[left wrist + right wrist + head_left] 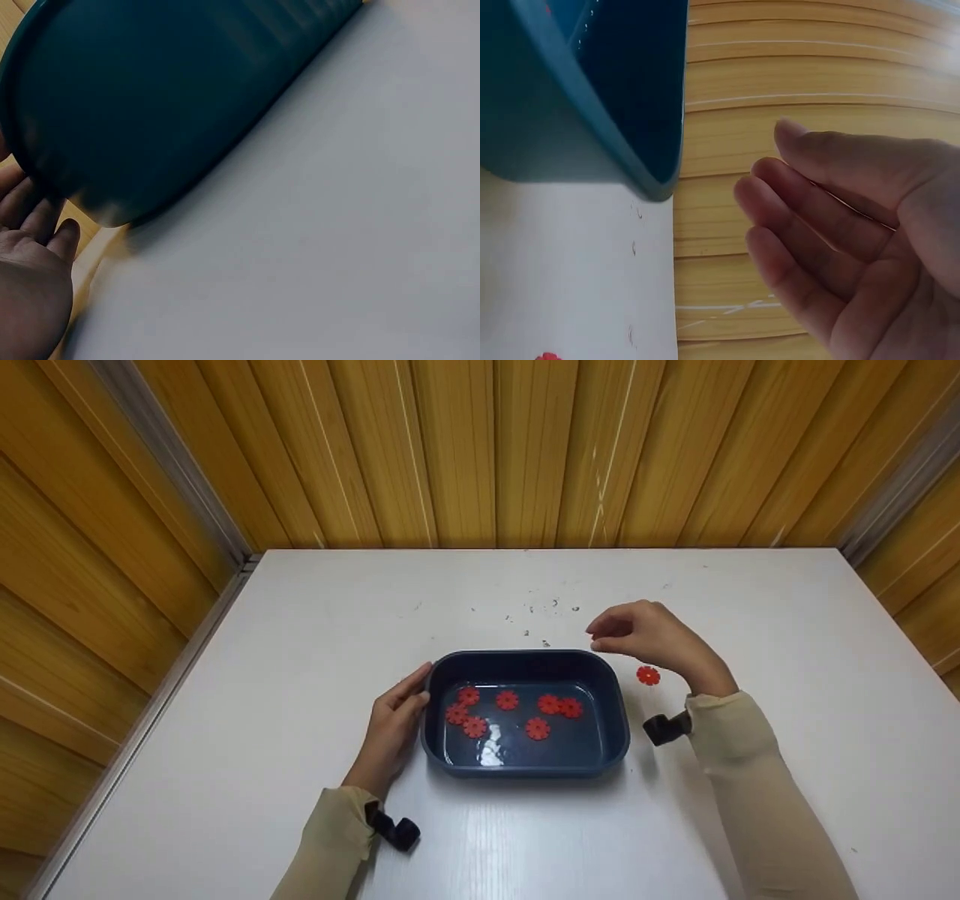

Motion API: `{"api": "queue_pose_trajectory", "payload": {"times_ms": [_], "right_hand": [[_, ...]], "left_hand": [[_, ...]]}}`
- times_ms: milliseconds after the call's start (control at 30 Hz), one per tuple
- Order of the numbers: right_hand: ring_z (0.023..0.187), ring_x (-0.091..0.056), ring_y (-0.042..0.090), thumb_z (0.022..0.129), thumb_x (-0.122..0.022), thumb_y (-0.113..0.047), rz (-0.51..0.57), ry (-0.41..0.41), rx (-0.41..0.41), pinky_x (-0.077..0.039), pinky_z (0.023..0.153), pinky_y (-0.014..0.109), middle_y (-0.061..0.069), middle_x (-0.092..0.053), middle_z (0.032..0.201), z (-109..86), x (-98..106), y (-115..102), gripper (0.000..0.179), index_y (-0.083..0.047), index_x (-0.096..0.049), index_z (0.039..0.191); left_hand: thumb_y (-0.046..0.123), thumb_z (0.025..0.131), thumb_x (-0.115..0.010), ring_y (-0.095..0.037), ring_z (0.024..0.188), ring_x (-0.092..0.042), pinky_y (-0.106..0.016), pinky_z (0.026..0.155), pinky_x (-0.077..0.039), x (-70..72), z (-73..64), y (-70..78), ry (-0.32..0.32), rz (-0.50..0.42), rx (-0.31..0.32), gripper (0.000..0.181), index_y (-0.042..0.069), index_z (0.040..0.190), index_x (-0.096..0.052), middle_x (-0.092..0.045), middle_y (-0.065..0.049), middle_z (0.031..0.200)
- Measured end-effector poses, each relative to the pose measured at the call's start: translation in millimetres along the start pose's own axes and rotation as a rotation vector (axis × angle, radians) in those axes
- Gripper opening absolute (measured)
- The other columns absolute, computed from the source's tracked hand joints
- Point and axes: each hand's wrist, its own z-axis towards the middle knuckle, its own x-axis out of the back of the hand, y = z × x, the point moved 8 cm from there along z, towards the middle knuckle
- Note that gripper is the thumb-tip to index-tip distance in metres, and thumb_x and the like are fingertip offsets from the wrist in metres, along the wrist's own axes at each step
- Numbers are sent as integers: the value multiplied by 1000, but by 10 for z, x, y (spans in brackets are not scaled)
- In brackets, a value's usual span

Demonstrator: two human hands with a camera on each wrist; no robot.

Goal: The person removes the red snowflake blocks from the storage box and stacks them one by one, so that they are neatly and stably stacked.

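Observation:
A dark blue rectangular basin (525,771) rests on the white table, with several red notched plastic discs (507,700) lying flat on its floor. My left hand (394,716) touches the basin's left end; in the left wrist view its fingers (43,217) lie against the outer wall, partly hidden by it. My right hand (652,637) hovers by the basin's far right corner, fingers loosely bent and thumb apart from them. In the right wrist view nothing lies between those fingertips. Another red disc (648,676) lies right of the basin, below the right hand.
The white table (225,735) reaches back to a yellow wooden panel wall (465,457). Small dark scuff marks (555,603) dot the table behind the basin. A black wrist camera (405,834) is strapped at the left sleeve, and another camera (664,729) at the right.

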Motion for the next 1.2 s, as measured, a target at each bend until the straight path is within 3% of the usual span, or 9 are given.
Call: {"api": "queue_pose_trajectory", "payload": {"times_ms": [300,567,967,1200], "right_hand": [[89,-68,21,85,-71,-15,-27,-83,45,-57,81,40,11,-73,101,91,-178,-200,24,-5,-72,108],[96,-69,23,85,-72,-14,-56,-187,87,-57,85,41,12,-74,102,170,-371,-353,28,-3,-71,110],[95,-69,19,84,-72,-10,-52,-286,100,-57,82,34,11,-74,101,290,-661,-445,28,-1,-71,111],[95,-69,20,84,-70,-7,-60,-334,149,-57,84,34,12,-73,102,322,-824,-467,30,0,-70,113]], "left_hand": [[2,92,-50,-18,143,-33,-21,112,-33,0,-5,3,-7,2,-1,48,3,140,-47,-43,-9,150],[1,92,-49,-20,144,-32,-23,114,-31,-14,-9,11,-11,-24,-5,50,0,141,-44,-41,-11,151],[2,92,-49,-18,144,-32,-24,115,-30,-8,16,7,-10,10,-6,49,2,141,-46,-42,-10,150],[3,92,-50,-18,144,-32,-23,113,-32,-4,8,3,-2,7,4,49,3,141,-47,-43,-8,150]]}}
